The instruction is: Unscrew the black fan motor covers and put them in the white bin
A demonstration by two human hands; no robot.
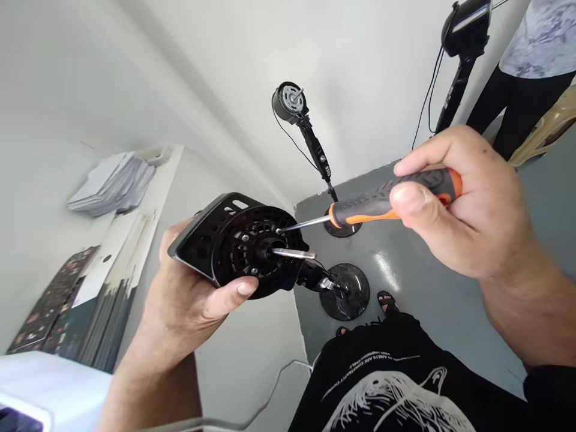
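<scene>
My left hand (198, 300) is wrapped round the black housing of a pedestal fan's motor head (225, 231), its thumb pressing on the front rim. From the middle of the slotted front face sticks out a metal shaft (294, 254) with a threaded end. Several screws sit around it. My right hand (468, 204) grips an orange and dark grey screwdriver (373, 207). The screwdriver's tip meets a screw (278, 230) near the upper right of the face. Below, the fan's round black base (345, 294) stands on the floor.
A second fan stand (310, 132) with a bare motor is by the wall. Another black fan head (468, 30) stands at the upper right, beside a person (535, 60). Stacked papers (112, 180) and folders are at left. A white cable (270, 399) crosses low in front.
</scene>
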